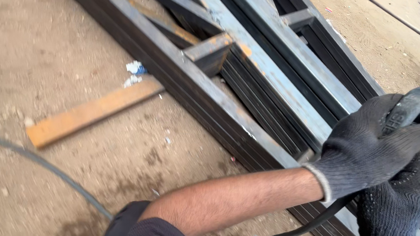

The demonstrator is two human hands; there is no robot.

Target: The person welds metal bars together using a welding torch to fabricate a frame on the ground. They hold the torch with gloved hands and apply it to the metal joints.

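Note:
Both my hands wear dark knit gloves and are clasped together at the right edge. My left hand (367, 145), on a bare forearm reaching in from the bottom middle, is shut around the grey handle of a welding electrode holder (413, 106). My right hand (395, 207) comes up from the bottom right and wraps in beneath the left, against the same handle. A black cable (281, 233) leaves the holder, drops under my forearm and runs left over the ground. The hands hover above the near rail of stacked steel frames (254, 61).
The dark steel tube frames lie diagonally from top left to bottom right on sandy ground. A wooden plank (90, 111) pokes out from under them at left, with scraps of paper (133, 72) beside it. A thin rod (407, 26) lies at top right.

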